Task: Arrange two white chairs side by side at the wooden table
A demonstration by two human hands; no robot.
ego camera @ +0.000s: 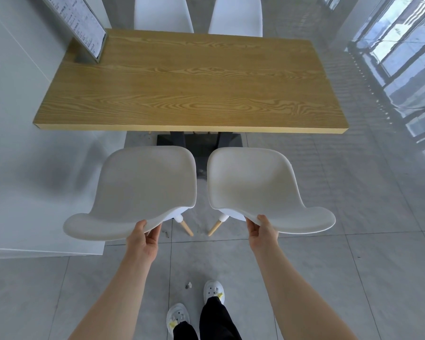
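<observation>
Two white shell chairs stand side by side on the floor, just short of the near edge of the wooden table (192, 94). The left chair (142, 187) and the right chair (260, 185) both face the table, with a narrow gap between their seats. My left hand (142, 238) grips the top rim of the left chair's backrest. My right hand (261, 231) grips the top rim of the right chair's backrest. One wooden leg of each chair shows below the seats.
Two more white chairs (162, 13) stand at the table's far side. A framed menu stand (79, 28) sits on the table's far left corner. A white wall (15, 143) runs along the left. The black table base (199, 141) lies under the table. Grey tiled floor extends right.
</observation>
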